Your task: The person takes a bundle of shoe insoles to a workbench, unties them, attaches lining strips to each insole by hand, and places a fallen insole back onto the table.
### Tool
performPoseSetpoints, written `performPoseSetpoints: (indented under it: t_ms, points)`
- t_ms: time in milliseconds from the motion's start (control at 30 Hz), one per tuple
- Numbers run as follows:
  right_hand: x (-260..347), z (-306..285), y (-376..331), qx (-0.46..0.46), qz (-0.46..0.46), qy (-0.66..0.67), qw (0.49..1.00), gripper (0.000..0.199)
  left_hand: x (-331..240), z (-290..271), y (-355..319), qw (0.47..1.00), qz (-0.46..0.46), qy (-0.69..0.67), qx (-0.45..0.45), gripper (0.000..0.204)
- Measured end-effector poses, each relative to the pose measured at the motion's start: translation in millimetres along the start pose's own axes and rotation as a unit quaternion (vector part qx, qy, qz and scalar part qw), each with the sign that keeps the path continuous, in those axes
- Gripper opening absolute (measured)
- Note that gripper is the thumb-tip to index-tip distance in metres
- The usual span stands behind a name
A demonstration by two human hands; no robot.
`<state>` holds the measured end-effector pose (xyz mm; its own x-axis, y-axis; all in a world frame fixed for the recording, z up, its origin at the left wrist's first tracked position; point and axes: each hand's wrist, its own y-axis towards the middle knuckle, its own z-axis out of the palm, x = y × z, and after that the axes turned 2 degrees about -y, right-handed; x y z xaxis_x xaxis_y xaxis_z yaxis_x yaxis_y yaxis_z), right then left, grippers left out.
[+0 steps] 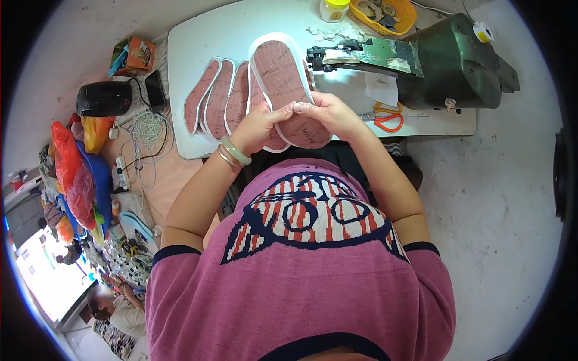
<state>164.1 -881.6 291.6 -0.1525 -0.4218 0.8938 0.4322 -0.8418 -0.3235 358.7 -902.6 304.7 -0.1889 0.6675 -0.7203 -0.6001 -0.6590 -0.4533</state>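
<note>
Both my hands hold a slipper sole over the table's front edge. It is reddish-brown with a woven look, and a white band edges its far rounded end and sides. My left hand grips its left side, thumb on top. From the right, my right hand grips it, and the two thumbs nearly meet across its middle. The fingers underneath are hidden. Under and left of it, several similar white-edged soles lie overlapping on the table. Just right of my right hand are scissors with orange handles.
A dark green sewing machine stands on the white table at right, near a white paper. Behind are a yellow-lidded jar and a yellow basket. Cables tangle at left; another person sits at lower left.
</note>
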Motion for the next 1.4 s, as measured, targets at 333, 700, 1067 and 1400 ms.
performPoseSetpoints:
  t_ms: [333, 700, 1067, 1400]
  points:
    - [27, 19, -7, -0.302, -0.090, -0.553, 0.771, 0.038, -7, 24, 40, 0.991, 0.065, -0.112, -0.027, 0.028]
    - [14, -54, -2, -0.404, -0.306, -0.426, 0.749, 0.029, -11, 21, 141, 0.837, 0.395, 0.333, -0.183, 0.032]
    - [-11, 0, -8, -0.133, -0.076, 0.164, 0.975, 0.035, -60, -8, 145, 0.937, 0.180, 0.237, -0.183, 0.043]
    - [23, -3, 21, -0.215, -0.063, 0.139, 0.965, 0.039, -143, 2, 154, 0.754, 0.165, 0.602, 0.202, 0.040]
